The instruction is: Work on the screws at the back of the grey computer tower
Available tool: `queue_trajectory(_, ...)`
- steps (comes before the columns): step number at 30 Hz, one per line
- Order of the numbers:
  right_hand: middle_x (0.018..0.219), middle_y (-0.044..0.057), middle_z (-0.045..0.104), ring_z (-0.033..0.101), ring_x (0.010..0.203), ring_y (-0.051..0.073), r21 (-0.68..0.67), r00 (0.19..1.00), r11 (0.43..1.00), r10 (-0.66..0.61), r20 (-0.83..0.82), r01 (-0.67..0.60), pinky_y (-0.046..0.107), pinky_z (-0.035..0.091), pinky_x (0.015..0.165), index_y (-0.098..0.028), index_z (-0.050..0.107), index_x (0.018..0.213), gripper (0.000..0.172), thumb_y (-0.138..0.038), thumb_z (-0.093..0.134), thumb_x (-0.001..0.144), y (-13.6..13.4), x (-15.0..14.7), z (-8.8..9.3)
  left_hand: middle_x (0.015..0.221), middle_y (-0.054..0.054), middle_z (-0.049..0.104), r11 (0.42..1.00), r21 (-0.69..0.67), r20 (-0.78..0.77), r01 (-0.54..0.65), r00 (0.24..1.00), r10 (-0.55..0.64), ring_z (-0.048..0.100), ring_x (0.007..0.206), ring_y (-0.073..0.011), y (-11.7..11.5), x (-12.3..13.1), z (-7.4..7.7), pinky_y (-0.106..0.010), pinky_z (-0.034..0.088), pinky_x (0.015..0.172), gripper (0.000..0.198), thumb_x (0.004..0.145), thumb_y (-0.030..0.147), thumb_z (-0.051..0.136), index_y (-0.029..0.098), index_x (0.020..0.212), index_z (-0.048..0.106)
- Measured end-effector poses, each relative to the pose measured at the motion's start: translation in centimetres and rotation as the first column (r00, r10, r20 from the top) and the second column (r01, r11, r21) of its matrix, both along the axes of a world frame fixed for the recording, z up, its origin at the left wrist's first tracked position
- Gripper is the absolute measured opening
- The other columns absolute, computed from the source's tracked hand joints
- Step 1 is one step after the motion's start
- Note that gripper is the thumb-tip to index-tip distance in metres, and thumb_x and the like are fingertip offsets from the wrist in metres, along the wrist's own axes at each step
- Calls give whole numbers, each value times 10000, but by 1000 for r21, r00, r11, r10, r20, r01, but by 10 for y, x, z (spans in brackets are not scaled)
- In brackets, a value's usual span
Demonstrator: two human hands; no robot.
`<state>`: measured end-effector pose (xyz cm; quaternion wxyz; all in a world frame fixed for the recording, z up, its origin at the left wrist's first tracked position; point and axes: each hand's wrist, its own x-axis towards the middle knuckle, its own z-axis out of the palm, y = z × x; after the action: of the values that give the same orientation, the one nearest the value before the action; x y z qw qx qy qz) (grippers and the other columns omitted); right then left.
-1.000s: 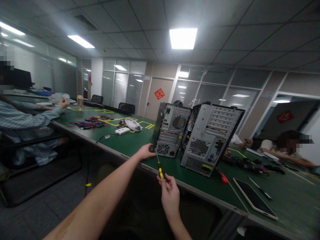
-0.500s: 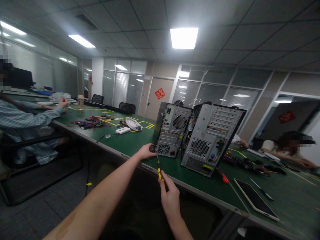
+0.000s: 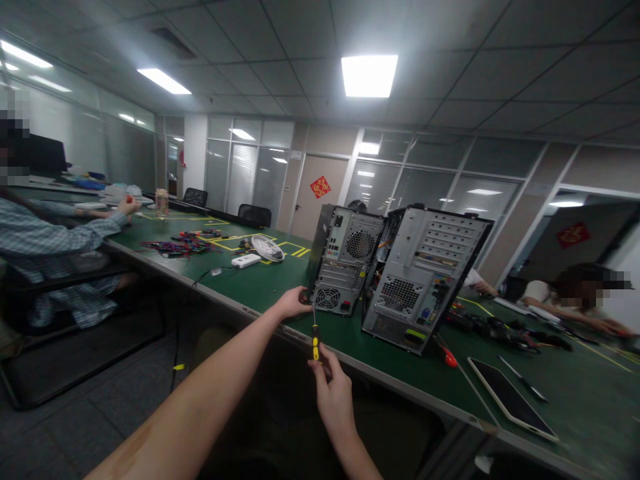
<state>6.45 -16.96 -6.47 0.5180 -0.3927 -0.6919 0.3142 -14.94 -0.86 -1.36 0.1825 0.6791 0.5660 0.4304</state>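
A black-and-yellow screwdriver [image 3: 315,341] is held by its handle end in the fingertips of my right hand [image 3: 334,387]. Its shaft points up at the lower left corner of the smaller computer case [image 3: 345,267]; whether the tip sits in a screw is too small to tell. My left hand [image 3: 294,303] grips that same corner, thumb along the back face and the other fingers partly hidden at the side. The case stands upright, its back panel with fan grilles turned to me. Right beside it is a larger computer case [image 3: 425,273].
On the green table [image 3: 270,293] lie tangled wires [image 3: 185,243], a white power bank-like block [image 3: 246,261] and a round white fan cover [image 3: 267,248]. To the right are a red-handled tool [image 3: 450,359], a tablet [image 3: 510,397], a pen [image 3: 523,378] and black cables [image 3: 495,330]. Other people sit at both sides.
My right hand has shifted slightly left, and the screwdriver now stands more upright. My left hand stays at the case corner.
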Motion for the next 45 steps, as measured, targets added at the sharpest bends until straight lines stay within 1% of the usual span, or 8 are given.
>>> queue_trajectory(7, 1122, 145, 744, 752, 975, 275, -170, 943, 974, 85, -322, -146, 434, 581, 914, -179, 621, 1215, 563, -590, 702, 839, 3, -9, -6, 1021, -87, 730, 1000, 3, -1, -3, 1000, 3, 696, 907, -216, -1, 1, 1, -280, 535, 806, 774, 646, 367, 857, 112, 1328, 594)
queue_trajectory(13, 1002, 138, 772, 760, 953, 295, -268, 877, 933, 91, -471, -240, 461, 586, 888, -181, 593, 1135, 629, -636, 783, 744, 1, -13, -1, 1025, -82, 729, 1000, 2, -2, -1, 1000, 1, 696, 909, -209, -1, 0, 1, -269, 535, 797, 773, 652, 379, 854, 121, 1332, 593)
queue_trajectory(16, 997, 134, 776, 756, 980, 294, -299, 847, 914, 83, -525, -275, 470, 572, 919, -188, 581, 1142, 619, -617, 793, 749, -1, -14, 0, 1024, -84, 728, 1000, -2, -13, -5, 1000, 5, 694, 903, -209, -2, 0, 2, -270, 533, 794, 773, 652, 386, 854, 121, 1330, 594)
queue_trajectory(19, 999, 127, 776, 759, 963, 278, -289, 846, 920, 77, -527, -264, 450, 573, 914, -185, 581, 1164, 602, -600, 780, 776, -1, -12, 0, 1030, -86, 727, 1000, -5, -19, -1, 1000, 1, 692, 908, -208, -3, 1, 2, -270, 530, 802, 779, 658, 387, 851, 118, 1339, 586)
queue_trajectory(25, 976, 110, 768, 762, 872, 258, -204, 892, 965, 56, -448, -163, 386, 595, 804, -161, 641, 1197, 615, -573, 792, 766, 3, -8, 3, 1037, -86, 729, 1000, -2, -32, -14, 999, 14, 693, 919, -213, -4, 2, 3, -268, 529, 803, 775, 662, 389, 847, 115, 1338, 587)
queue_trajectory(28, 1037, 96, 753, 758, 862, 242, -173, 905, 975, 56, -421, -141, 380, 597, 824, -170, 669, 1215, 607, -545, 804, 757, 3, -7, 5, 1042, -82, 731, 1000, -5, -29, -16, 999, 16, 699, 922, -211, -5, 2, 5, -262, 530, 801, 771, 659, 382, 847, 127, 1339, 589)
queue_trajectory(41, 974, 116, 764, 756, 878, 259, -199, 896, 961, 89, -434, -192, 406, 587, 829, -165, 609, 1197, 600, -600, 744, 806, -2, -9, 11, 1033, -81, 734, 1000, -14, 13, -16, 1000, 16, 700, 918, -214, -3, 1, 3, -276, 541, 818, 776, 637, 382, 862, 141, 1327, 602)
queue_trajectory(45, 898, 89, 763, 751, 794, 238, -211, 904, 960, 81, -419, -184, 368, 585, 762, -165, 603, 1204, 635, -612, 762, 782, -1, -7, 12, 1023, -74, 736, 1000, -2, 25, -11, 1000, 11, 702, 909, -207, -3, 1, 2, -269, 543, 815, 749, 639, 364, 862, 150, 1311, 612)
